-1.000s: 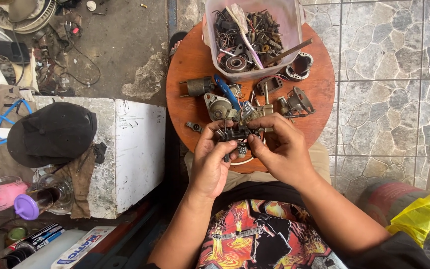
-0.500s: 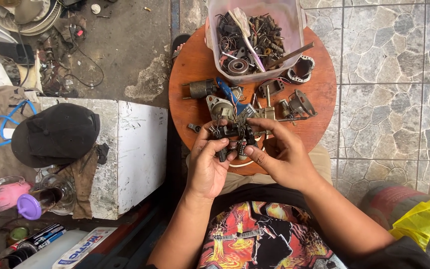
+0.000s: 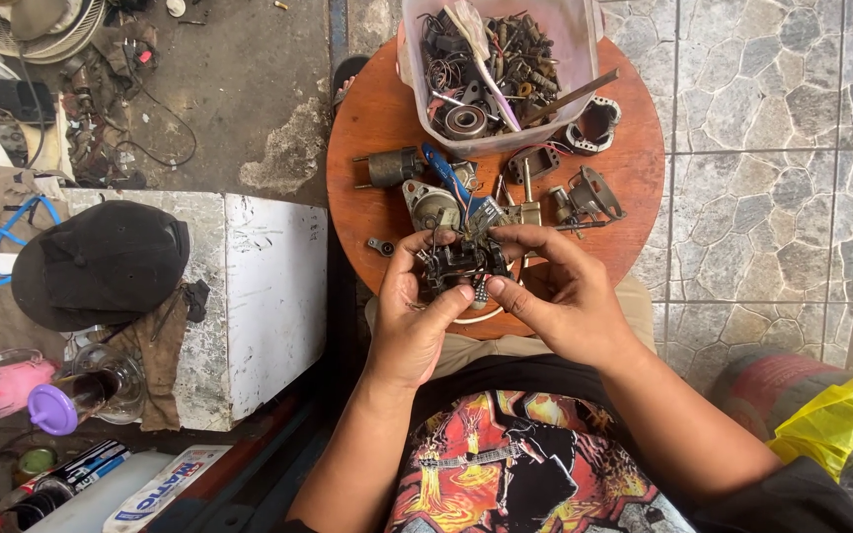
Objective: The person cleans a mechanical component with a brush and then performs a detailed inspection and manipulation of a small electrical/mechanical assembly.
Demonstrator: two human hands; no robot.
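Both hands hold one small dark metal assembly (image 3: 461, 261) with wires above the near edge of a round wooden table (image 3: 367, 118). My left hand (image 3: 417, 316) grips its left side, thumb pressed on the front. My right hand (image 3: 560, 296) pinches its right side with thumb and fingers. Just beyond the hands lie a small grey motor (image 3: 392, 166), a round metal housing (image 3: 433, 207) and a blue-handled tool (image 3: 446, 176).
A clear plastic tub (image 3: 575, 49) of screws, bearings and springs stands at the table's far side. Metal housings (image 3: 594, 192) lie to the right. A white box (image 3: 259, 286) with a black cap (image 3: 101, 259) sits left. A yellow bag (image 3: 841, 415) is at the right.
The hands have drawn the assembly slightly toward me and turned it between the fingers. The left thumb now presses on its front. Items on the table have not moved.
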